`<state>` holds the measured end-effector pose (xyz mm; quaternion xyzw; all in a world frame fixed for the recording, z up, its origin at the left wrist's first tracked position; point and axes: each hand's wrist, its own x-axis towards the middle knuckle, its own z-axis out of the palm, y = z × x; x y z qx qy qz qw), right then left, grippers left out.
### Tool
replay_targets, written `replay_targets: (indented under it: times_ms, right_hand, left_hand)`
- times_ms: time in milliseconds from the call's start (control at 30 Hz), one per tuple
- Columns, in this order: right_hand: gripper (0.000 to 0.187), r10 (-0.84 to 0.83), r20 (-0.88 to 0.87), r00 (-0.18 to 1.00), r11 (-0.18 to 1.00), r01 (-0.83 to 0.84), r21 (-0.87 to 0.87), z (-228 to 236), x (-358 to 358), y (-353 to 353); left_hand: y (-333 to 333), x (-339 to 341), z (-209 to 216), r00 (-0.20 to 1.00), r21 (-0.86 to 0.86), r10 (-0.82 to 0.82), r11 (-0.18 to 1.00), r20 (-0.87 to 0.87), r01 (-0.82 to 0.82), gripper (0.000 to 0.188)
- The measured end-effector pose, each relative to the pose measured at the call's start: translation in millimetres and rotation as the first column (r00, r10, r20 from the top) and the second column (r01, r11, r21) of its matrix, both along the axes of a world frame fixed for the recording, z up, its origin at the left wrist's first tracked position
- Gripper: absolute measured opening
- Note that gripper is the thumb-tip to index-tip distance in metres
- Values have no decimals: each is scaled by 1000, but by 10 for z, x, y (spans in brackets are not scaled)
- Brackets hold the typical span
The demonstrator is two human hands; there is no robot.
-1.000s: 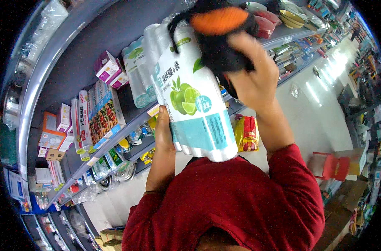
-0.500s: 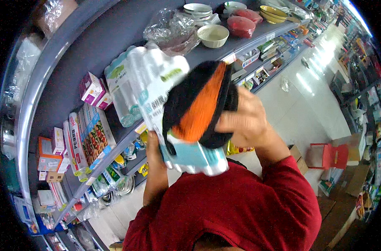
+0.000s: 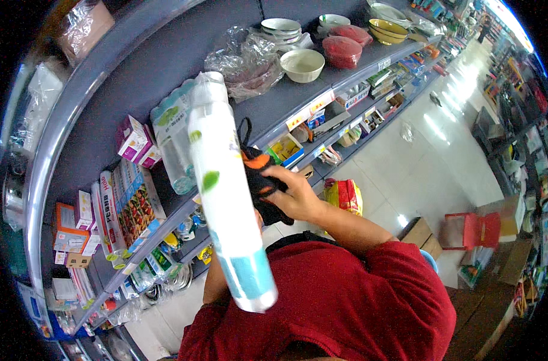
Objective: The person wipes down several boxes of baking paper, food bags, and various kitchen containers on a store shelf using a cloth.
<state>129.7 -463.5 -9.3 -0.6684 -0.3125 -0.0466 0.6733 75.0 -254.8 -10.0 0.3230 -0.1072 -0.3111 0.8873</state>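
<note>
A long plastic-wrapped pack of white rolls (image 3: 217,174), with green leaf prints and a teal lower end, is held up edge-on before my chest, tilted. Behind it my left hand (image 3: 258,218) is almost wholly hidden; only a sliver of skin shows at the pack's right edge, where it supports the pack. In my right hand (image 3: 298,195) a bunched black and orange cloth item (image 3: 263,174) with a loop is gripped, close against the pack's far side. A similar clear-wrapped pack with green labels (image 3: 174,138) stands on the shelf just beyond.
The grey shelf (image 3: 159,45) bears bowls (image 3: 302,65), red-wrapped bowls (image 3: 341,53), purple-white boxes (image 3: 135,141) and boxed wrap rolls (image 3: 126,204). Lower shelves hold small packaged goods. A red and yellow bag (image 3: 344,197), a red stool (image 3: 467,230) and cardboard boxes (image 3: 420,234) stand on the aisle floor.
The pack has turned from its broad face to edge-on and swung to the left. My right hand has moved left with the black and orange cloth item, now partly behind the pack.
</note>
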Motion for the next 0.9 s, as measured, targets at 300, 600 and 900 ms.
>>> replay_targets:
  times_ms: [300,600,900]
  right_hand:
    - [48,-129,-499,857,930,280,239,124,592,-63]
    - [55,236,-518,822,956,-100,277,-249,435,-181]
    - [50,-192,-36,981,928,169,-331,-280,229,-649]
  left_hand:
    - [-404,249,388,922,-282,-385,891,-52,356,71]
    - [-313,249,-285,874,-508,-484,743,40,435,65]
    - [-441,-5,-46,894,-585,-436,753,-103,300,58]
